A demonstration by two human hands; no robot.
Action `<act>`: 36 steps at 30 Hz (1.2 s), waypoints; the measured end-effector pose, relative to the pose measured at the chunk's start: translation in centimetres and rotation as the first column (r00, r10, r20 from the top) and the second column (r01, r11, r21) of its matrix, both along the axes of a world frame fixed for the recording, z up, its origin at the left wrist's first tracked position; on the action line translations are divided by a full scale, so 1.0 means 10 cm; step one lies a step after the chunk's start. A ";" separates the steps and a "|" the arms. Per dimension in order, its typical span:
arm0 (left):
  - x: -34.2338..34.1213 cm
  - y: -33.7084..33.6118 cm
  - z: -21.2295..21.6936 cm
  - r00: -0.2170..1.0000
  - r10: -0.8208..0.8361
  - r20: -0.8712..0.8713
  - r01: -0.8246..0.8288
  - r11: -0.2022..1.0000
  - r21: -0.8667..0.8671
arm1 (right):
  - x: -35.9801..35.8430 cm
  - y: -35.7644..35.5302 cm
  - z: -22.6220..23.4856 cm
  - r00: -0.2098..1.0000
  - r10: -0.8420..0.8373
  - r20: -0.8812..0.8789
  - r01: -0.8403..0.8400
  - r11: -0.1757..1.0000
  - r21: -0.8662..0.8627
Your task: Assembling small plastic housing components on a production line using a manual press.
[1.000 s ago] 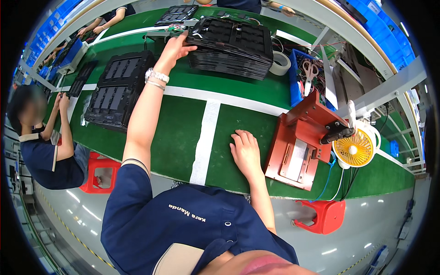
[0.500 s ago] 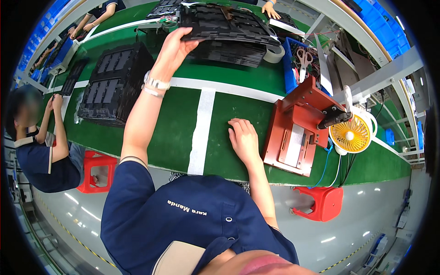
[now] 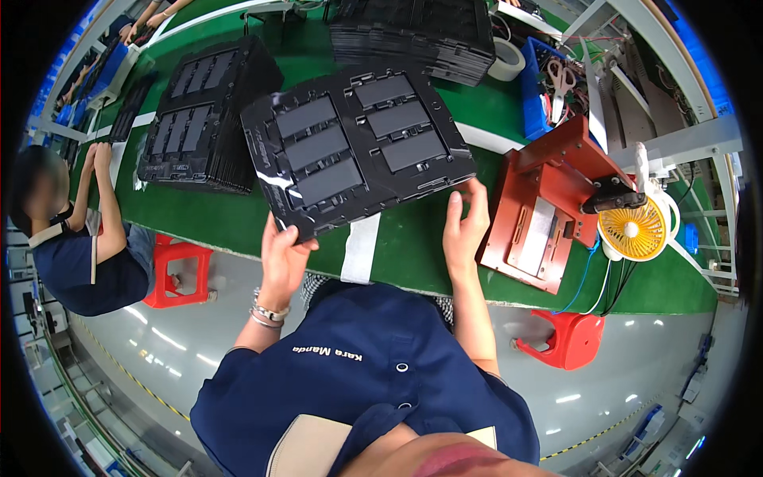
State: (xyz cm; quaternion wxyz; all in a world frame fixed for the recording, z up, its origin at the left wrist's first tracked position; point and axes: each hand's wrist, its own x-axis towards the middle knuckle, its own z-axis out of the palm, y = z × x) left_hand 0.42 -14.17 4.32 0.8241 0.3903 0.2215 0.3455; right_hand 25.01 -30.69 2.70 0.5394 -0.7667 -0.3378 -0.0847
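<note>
A flat black plastic tray (image 3: 355,171) with two columns of rectangular pockets is held tilted over the green table. My left hand (image 3: 284,258) grips its near left corner, thumb on top and the other fingers partly hidden beneath. At the near right corner, my right hand (image 3: 467,222) has its fingers against the edge, their tips partly out of sight. Beyond the held tray stands a stack of similar black trays (image 3: 413,40). Another black stack (image 3: 179,131) stands to the left. Right of my right hand is a red metal fixture (image 3: 548,151) with a black-handled clamp.
A yellow-and-white fan (image 3: 632,226) stands beside the fixture, with cables hanging down. Farther back are a tape roll (image 3: 517,62) and a blue bin (image 3: 536,103) holding scissors (image 3: 560,83). A co-worker (image 3: 87,246) sits at the left; a red stool (image 3: 568,338) is at the right.
The tray has come off the far stack toward me and now hangs over the near table. My left hand came back with it, and my right hand rose from the table to its corner.
</note>
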 end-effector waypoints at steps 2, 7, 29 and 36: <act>-0.06 -0.19 -0.10 0.999 -0.001 0.046 0.006 0.995 -0.104 | 0.01 0.00 -0.02 0.998 -0.010 -0.066 0.010 1.000 0.011; -0.15 -0.37 -0.39 0.999 -0.018 0.033 0.024 0.984 -0.176 | 0.00 0.05 -0.10 0.969 -0.001 -0.246 -0.025 0.995 -0.102; 0.18 -0.12 0.00 0.398 -0.811 -0.429 0.897 0.443 -0.005 | -0.04 0.67 0.02 0.827 0.561 -0.037 -0.536 0.767 -0.352; 0.51 0.95 0.19 0.773 0.328 -0.544 0.568 0.025 0.822 | 0.01 0.92 0.34 0.831 0.544 0.121 -0.392 0.726 -0.565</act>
